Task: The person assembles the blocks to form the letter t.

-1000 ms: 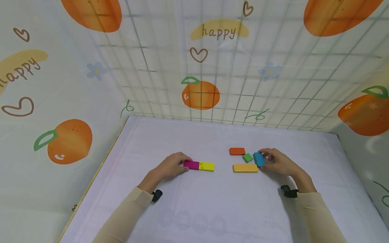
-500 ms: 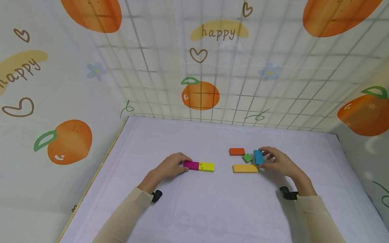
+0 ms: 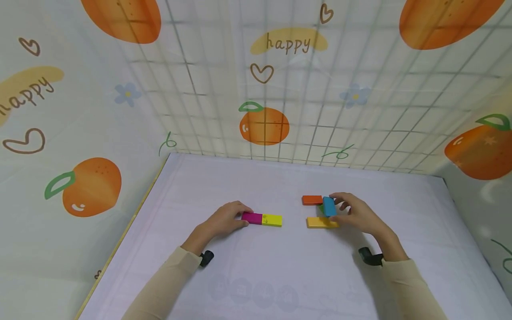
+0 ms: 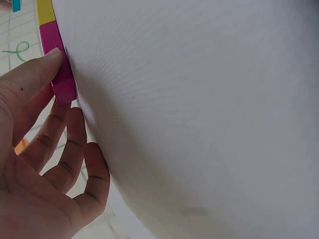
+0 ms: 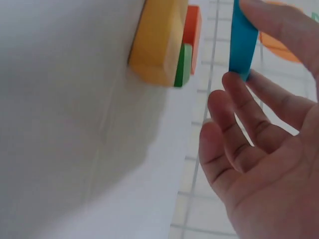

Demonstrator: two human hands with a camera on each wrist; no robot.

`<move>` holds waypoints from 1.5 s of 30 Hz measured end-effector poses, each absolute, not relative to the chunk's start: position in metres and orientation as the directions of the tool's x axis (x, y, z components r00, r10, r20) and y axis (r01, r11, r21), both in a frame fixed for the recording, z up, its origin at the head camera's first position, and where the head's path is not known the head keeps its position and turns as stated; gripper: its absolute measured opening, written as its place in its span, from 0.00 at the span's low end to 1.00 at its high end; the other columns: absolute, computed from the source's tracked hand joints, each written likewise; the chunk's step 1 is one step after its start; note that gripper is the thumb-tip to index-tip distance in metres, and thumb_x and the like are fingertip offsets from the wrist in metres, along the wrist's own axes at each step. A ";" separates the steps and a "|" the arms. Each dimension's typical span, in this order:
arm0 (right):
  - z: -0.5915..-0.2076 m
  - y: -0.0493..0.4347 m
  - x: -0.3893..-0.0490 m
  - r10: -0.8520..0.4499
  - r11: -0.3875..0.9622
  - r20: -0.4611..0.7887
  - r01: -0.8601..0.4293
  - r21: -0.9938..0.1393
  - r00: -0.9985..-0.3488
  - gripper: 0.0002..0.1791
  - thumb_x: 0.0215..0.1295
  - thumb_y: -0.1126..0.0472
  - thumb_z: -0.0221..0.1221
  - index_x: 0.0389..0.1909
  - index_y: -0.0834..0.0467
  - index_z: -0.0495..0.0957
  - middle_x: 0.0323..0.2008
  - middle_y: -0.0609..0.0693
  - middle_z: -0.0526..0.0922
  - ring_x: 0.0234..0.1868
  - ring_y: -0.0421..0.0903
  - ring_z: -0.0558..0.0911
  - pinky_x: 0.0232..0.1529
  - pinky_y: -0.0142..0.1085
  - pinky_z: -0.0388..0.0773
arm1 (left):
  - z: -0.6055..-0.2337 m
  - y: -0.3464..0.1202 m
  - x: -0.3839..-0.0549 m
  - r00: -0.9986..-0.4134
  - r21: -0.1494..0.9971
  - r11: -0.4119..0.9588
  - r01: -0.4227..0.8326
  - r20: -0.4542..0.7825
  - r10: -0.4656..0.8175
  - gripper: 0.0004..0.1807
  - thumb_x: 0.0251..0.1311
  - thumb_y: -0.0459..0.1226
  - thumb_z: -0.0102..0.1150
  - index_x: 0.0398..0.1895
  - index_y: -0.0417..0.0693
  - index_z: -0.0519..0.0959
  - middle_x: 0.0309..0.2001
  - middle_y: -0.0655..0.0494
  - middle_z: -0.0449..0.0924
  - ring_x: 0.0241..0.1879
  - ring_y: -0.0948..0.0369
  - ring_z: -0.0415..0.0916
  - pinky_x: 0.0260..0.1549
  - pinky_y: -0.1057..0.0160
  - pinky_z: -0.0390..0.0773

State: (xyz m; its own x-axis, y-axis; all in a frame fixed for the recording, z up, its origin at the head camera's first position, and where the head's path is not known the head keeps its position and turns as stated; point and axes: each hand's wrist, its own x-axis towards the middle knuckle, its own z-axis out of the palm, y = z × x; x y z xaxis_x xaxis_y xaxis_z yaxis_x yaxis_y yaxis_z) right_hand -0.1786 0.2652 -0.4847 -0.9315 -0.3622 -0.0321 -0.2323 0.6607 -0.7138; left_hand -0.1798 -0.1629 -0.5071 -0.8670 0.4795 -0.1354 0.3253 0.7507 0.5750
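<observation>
My left hand (image 3: 227, 218) grips the left end of a magenta block (image 3: 253, 218), thumb and fingers on its two long sides. A yellow block (image 3: 272, 220) lies end to end with it on the table. Off the table, a blue block (image 3: 329, 206) is pinched between thumb and fingers of my right hand (image 3: 358, 212); the right wrist view shows this blue block (image 5: 242, 42) raised. Beneath it in the head view, a small green block (image 3: 321, 208) is mostly hidden. An orange-yellow block (image 3: 320, 222) lies just nearer, partly covered by the right thumb.
A red-orange block (image 3: 312, 200) lies behind the green one. The white table (image 3: 256, 271) meets a patterned cloth wall (image 3: 216, 120) at the back, with more cloth on both sides. Each wrist wears a black camera.
My right hand has lifted the blue block off the table and carried it left, over the green block. The left hand keeps its hold on the magenta block without moving.
</observation>
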 end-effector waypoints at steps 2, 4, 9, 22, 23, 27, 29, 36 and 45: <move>-0.485 0.260 -0.178 -0.379 0.640 -0.020 -0.247 -0.727 -0.925 0.37 0.56 0.57 0.74 0.65 0.59 0.71 0.54 0.55 0.77 0.47 0.54 0.75 0.41 0.43 0.76 | -0.507 -0.163 -0.180 -0.868 0.575 0.751 0.323 -0.136 0.478 0.20 0.63 0.40 0.68 0.59 0.58 0.81 0.50 0.65 0.77 0.45 0.61 0.71 0.48 0.59 0.73; -0.486 0.255 -0.179 -0.397 0.614 -0.009 -0.258 -0.746 -0.918 0.36 0.56 0.57 0.74 0.65 0.59 0.71 0.53 0.55 0.77 0.47 0.54 0.75 0.40 0.43 0.76 | -0.506 -0.163 -0.180 -0.868 0.575 0.752 0.322 -0.137 0.477 0.20 0.63 0.40 0.68 0.59 0.58 0.81 0.50 0.65 0.77 0.45 0.61 0.71 0.48 0.59 0.73; -0.488 0.242 -0.181 -0.424 0.578 0.020 -0.288 -0.763 -0.906 0.35 0.55 0.59 0.75 0.63 0.58 0.73 0.50 0.54 0.78 0.46 0.55 0.76 0.39 0.42 0.77 | -0.506 -0.163 -0.179 -0.867 0.582 0.746 0.323 -0.134 0.480 0.20 0.63 0.40 0.69 0.58 0.57 0.82 0.50 0.65 0.77 0.45 0.61 0.71 0.48 0.59 0.73; -0.486 0.209 -0.186 -0.477 0.570 0.060 -0.361 -0.738 -0.877 0.36 0.55 0.58 0.75 0.64 0.58 0.73 0.54 0.54 0.78 0.50 0.52 0.76 0.51 0.52 0.73 | -0.508 -0.164 -0.180 -0.862 0.585 0.737 0.339 -0.121 0.493 0.20 0.62 0.40 0.69 0.58 0.57 0.82 0.49 0.64 0.77 0.44 0.61 0.70 0.47 0.59 0.73; -0.486 0.207 -0.186 -0.477 0.569 0.061 -0.361 -0.739 -0.877 0.36 0.55 0.57 0.75 0.64 0.59 0.72 0.53 0.54 0.78 0.50 0.52 0.76 0.50 0.51 0.73 | -0.508 -0.164 -0.181 -0.862 0.585 0.737 0.338 -0.122 0.493 0.20 0.62 0.40 0.69 0.58 0.57 0.82 0.49 0.64 0.77 0.44 0.61 0.70 0.47 0.59 0.73; -0.483 0.196 -0.187 -0.479 0.576 0.051 -0.357 -0.736 -0.877 0.38 0.55 0.56 0.75 0.64 0.62 0.72 0.52 0.55 0.78 0.47 0.51 0.76 0.49 0.51 0.74 | -0.508 -0.164 -0.181 -0.862 0.588 0.737 0.334 -0.126 0.491 0.20 0.62 0.40 0.68 0.59 0.57 0.82 0.49 0.64 0.77 0.44 0.61 0.70 0.47 0.59 0.73; -0.483 0.190 -0.188 -0.480 0.585 0.043 -0.356 -0.729 -0.876 0.37 0.55 0.55 0.75 0.64 0.62 0.72 0.52 0.55 0.78 0.46 0.51 0.76 0.48 0.51 0.75 | -0.508 -0.164 -0.181 -0.862 0.587 0.738 0.333 -0.128 0.490 0.20 0.62 0.40 0.69 0.59 0.57 0.81 0.49 0.64 0.77 0.44 0.61 0.70 0.47 0.59 0.73; -0.484 0.171 -0.191 -0.477 0.613 0.017 -0.347 -0.710 -0.879 0.36 0.56 0.54 0.74 0.63 0.60 0.73 0.50 0.55 0.79 0.44 0.51 0.76 0.46 0.47 0.73 | -0.509 -0.164 -0.181 -0.859 0.576 0.739 0.349 -0.119 0.498 0.20 0.62 0.40 0.69 0.59 0.57 0.81 0.49 0.64 0.77 0.45 0.61 0.71 0.47 0.59 0.73; -0.487 0.150 -0.194 -0.475 0.593 0.024 -0.341 -0.730 -0.879 0.36 0.56 0.52 0.74 0.63 0.57 0.73 0.51 0.53 0.78 0.43 0.49 0.76 0.41 0.40 0.76 | -0.508 -0.165 -0.181 -0.857 0.580 0.736 0.349 -0.119 0.501 0.20 0.62 0.40 0.69 0.58 0.57 0.82 0.50 0.64 0.78 0.45 0.61 0.71 0.47 0.59 0.73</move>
State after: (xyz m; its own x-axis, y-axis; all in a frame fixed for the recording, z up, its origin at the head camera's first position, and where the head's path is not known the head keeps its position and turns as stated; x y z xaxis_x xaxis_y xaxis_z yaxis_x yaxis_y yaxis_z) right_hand -0.1943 0.1502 -0.4866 -0.8795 -0.4753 0.0245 -0.3408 0.5930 -0.7295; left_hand -0.1809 -0.1649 -0.5077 -0.8574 0.5006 -0.1195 0.3489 0.7359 0.5803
